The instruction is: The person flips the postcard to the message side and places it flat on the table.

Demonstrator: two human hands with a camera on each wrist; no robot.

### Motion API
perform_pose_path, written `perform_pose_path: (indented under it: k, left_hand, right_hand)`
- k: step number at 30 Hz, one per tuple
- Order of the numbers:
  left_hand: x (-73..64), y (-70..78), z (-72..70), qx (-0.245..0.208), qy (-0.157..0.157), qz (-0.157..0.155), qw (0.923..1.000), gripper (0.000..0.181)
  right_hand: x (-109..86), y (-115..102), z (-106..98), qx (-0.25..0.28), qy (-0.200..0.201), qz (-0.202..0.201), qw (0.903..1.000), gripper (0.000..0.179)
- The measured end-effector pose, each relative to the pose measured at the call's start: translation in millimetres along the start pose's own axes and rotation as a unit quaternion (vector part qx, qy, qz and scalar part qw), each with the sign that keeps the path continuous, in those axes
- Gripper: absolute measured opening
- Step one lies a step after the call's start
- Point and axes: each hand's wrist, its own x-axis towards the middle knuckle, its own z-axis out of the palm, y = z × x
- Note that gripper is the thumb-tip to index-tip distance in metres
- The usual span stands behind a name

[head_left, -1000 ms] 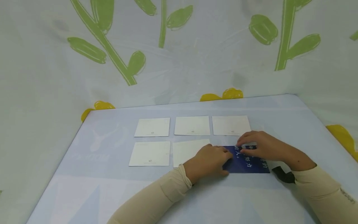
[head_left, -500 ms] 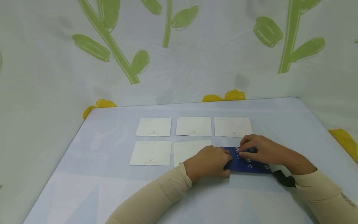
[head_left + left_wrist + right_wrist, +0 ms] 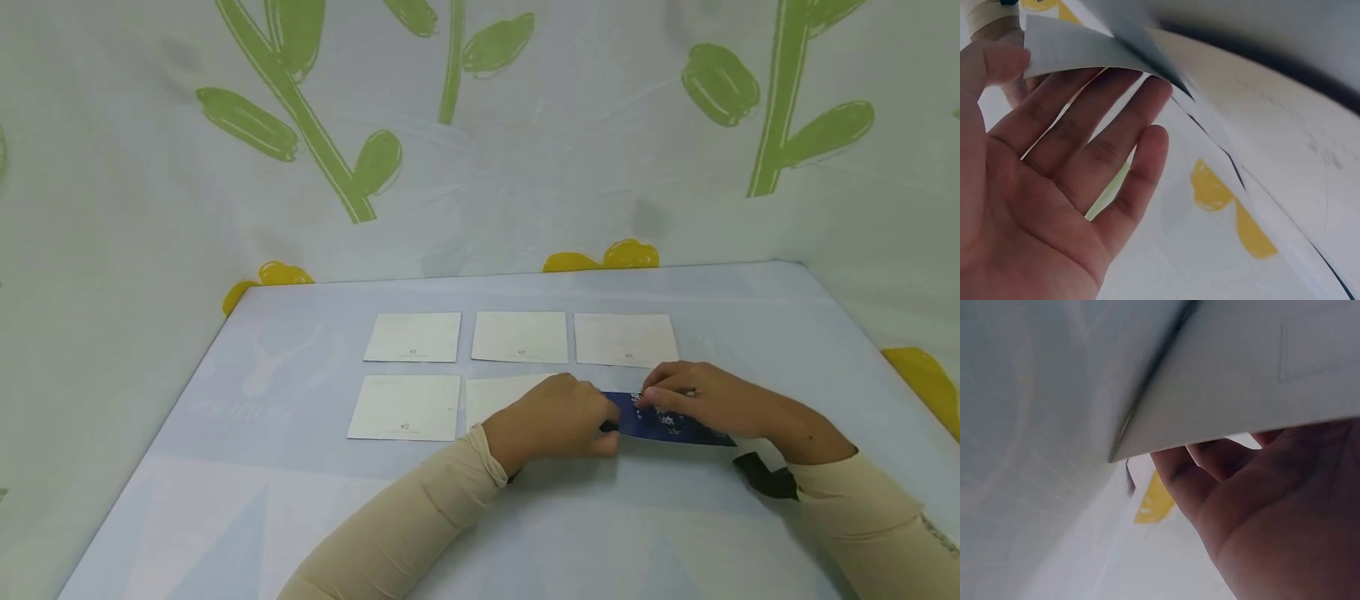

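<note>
A dark blue postcard (image 3: 667, 429) with white written characters is held between both hands, its near edge raised off the table. My left hand (image 3: 562, 421) pinches its left end, thumb on one side and fingers on the other. At the far edge of the card, my right hand (image 3: 705, 400) grips with thumb and bent fingers. The pale back of the postcard (image 3: 1072, 49) faces the left wrist camera. In the right wrist view, its back (image 3: 1229, 387) hides the right fingertips. A white card (image 3: 498, 396) lies partly behind the left hand.
Three white cards form a far row: left (image 3: 412, 337), middle (image 3: 519, 337) and right (image 3: 625, 339). Another white card (image 3: 405, 407) lies at the near left. The pale table (image 3: 247, 500) meets a white cloth wall (image 3: 562, 167) with green leaf prints.
The blue postcard has gone from flat on the table to tilted, near edge up. My right fingers have closed on its far edge, and my left hand has risen slightly.
</note>
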Motion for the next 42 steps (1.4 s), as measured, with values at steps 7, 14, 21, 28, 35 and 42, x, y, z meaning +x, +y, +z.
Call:
perform_pose_path:
  k: [7, 14, 21, 28, 35, 42]
  left_hand:
    - [1.7, -5.1, -4.4, -0.024, -0.022, -0.017, 0.9993, 0.024]
    - [3.4, -8.2, -3.4, -0.024, 0.028, -0.032, 0.9988, 0.025]
    - [2.2, -8.1, -6.8, -0.023, 0.068, -0.051, 0.9961, 0.024]
    - [3.5, -8.7, -5.5, 0.014, 0.089, -0.077, 0.9929, 0.024]
    - [4.4, -8.0, -3.4, 0.036, 0.099, -0.1, 0.9894, 0.026]
    - [3.7, -7.0, -3.5, 0.025, 0.109, -0.11, 0.9876, 0.025]
  right_hand:
    - [-2.1, 1.5, -8.6, 0.052, -0.014, 0.004, 0.9986, 0.036]
    - [-3.6, 7.0, -8.7, 0.075, 0.019, -0.032, 0.9965, 0.036]
    - [-3.8, 3.6, -10.1, 0.096, 0.055, -0.053, 0.9925, 0.029]
    - [-3.5, 8.6, -11.3, 0.079, 0.111, -0.098, 0.9858, 0.02]
    - [-4.2, 10.5, -10.2, 0.087, 0.131, -0.13, 0.979, 0.02]
    - [-5.3, 7.2, -10.5, 0.065, 0.177, -0.103, 0.9767, 0.017]
